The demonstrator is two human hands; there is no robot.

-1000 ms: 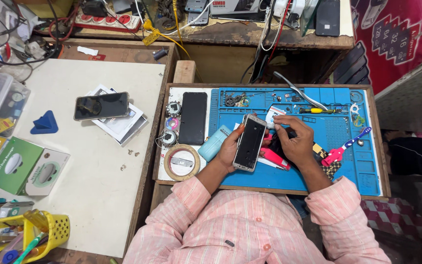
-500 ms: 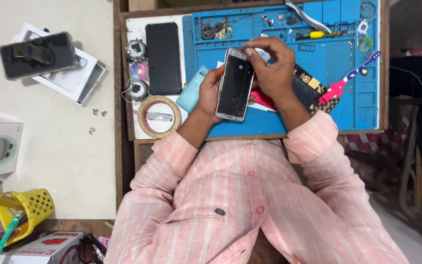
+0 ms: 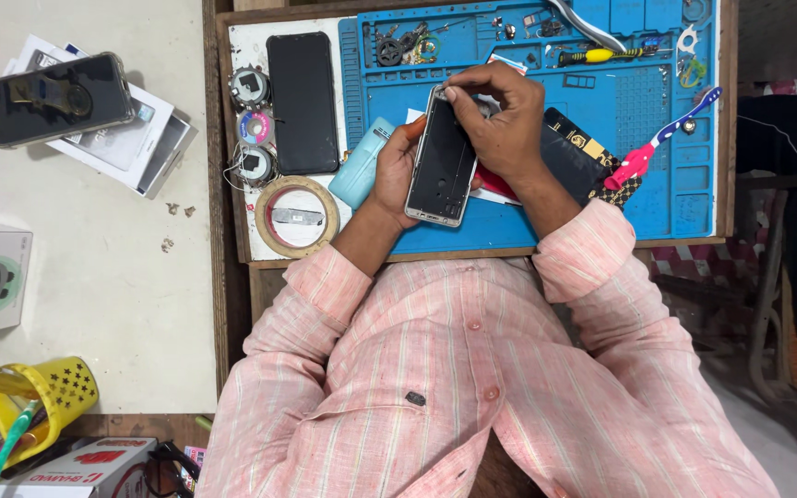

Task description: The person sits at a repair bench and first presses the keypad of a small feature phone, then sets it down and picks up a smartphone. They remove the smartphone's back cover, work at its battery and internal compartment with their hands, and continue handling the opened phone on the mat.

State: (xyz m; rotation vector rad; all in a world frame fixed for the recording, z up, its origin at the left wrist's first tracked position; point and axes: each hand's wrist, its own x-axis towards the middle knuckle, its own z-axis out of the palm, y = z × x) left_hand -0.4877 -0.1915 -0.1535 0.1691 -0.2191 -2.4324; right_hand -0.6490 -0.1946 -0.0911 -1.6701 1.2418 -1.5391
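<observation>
You sit in phone repair workshop. Blue repair mat (image 3: 657, 198) on worktop (image 3: 94, 277), compartments holding small screws and parts. Tweezers (image 3: 588, 25), yellow-handled screwdriver (image 3: 592, 55), tape roll (image 3: 294, 217) lie around. Spare black phone (image 3: 303, 101), cased phone (image 3: 55, 98) on boxes nearby.

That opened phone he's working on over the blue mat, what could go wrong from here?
The opened phone is propped only in the left hand while the right hand works at its top corner; it might slip or get scratched. Tiny loose parts lie on the blue mat and could scatter if bumped.
</observation>
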